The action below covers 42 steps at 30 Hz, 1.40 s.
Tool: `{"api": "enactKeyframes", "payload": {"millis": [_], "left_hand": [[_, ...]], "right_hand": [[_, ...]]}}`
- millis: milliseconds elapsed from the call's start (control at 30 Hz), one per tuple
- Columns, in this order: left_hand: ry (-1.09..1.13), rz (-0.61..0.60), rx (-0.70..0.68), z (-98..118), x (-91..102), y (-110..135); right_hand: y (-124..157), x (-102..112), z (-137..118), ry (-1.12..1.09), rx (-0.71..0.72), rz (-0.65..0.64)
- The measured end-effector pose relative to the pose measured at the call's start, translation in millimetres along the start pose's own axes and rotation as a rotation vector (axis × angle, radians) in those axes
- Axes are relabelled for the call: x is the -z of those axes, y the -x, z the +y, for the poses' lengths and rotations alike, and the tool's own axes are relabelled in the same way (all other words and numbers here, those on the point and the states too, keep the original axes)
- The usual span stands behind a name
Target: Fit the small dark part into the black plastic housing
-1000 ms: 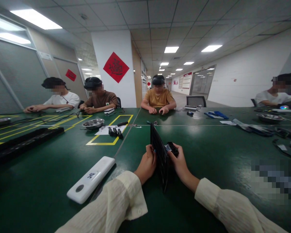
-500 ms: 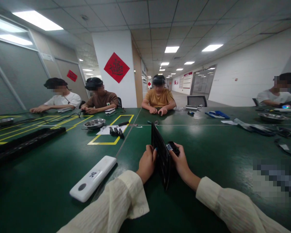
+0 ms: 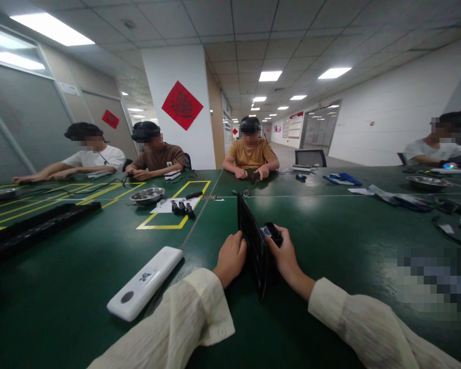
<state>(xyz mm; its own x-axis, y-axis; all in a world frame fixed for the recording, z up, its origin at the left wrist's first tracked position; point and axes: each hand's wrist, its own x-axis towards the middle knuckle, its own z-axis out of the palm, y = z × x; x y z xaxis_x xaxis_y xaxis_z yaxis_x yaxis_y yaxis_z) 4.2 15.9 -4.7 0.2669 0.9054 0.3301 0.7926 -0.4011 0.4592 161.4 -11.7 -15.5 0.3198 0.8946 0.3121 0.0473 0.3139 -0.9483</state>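
Black tray (image 3: 251,241) stands on edge, my left hand (image 3: 230,258) clasping its 9 o'clock face; my right hand (image 3: 286,256) at 3 o'clock pinches small black part (image 3: 273,233). White device (image 3: 145,283) lies at 8 o'clock.

The desk (image 3: 330,241) is glossy dark green, marked with yellow lines (image 3: 165,225). The tray (image 3: 253,246) is black. The part (image 3: 273,233) is black with a blue-and-silver patch. The sleeves (image 3: 184,318) are cream with a fine ribbed weave. The power bank (image 3: 146,282) is white with a grey dot. The sign (image 3: 182,105) is a red diamond with dark characters, on a white pillar (image 3: 176,66). The bowl (image 3: 149,195) is silver.
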Motion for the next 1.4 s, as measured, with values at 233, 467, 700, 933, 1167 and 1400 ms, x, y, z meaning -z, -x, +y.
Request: {"api": "enactKeyframes", "payload": {"millis": [233, 467, 700, 933, 1167, 1400], "left_hand": [[0.226, -0.099, 0.013, 0.8, 3.4, -2.1], [0.176, -0.105, -0.010, 1.4, 4.9, -0.7], [0.148, -0.088, 0.072, 2.2, 3.5, -2.8], [0.123, -0.030, 0.022, 4.6, 4.7, 0.0], [0.058, -0.066, 0.031, 4.6, 6.9, 0.6], [-0.010, -0.098, 0.037, 6.9, 9.0, 0.5]], "right_hand": [[-0.8, -0.6, 4.0, -0.025, -0.020, 0.013], [0.5, -0.4, 1.4, -0.048, -0.022, 0.010], [0.3, -0.2, 1.6, -0.039, -0.040, -0.014], [-0.7, -0.3, 1.9, -0.069, -0.053, 0.002], [-0.5, -0.7, 1.4, -0.053, -0.040, 0.007], [-2.0, -1.3, 4.8, -0.079, -0.042, 0.025]]}}
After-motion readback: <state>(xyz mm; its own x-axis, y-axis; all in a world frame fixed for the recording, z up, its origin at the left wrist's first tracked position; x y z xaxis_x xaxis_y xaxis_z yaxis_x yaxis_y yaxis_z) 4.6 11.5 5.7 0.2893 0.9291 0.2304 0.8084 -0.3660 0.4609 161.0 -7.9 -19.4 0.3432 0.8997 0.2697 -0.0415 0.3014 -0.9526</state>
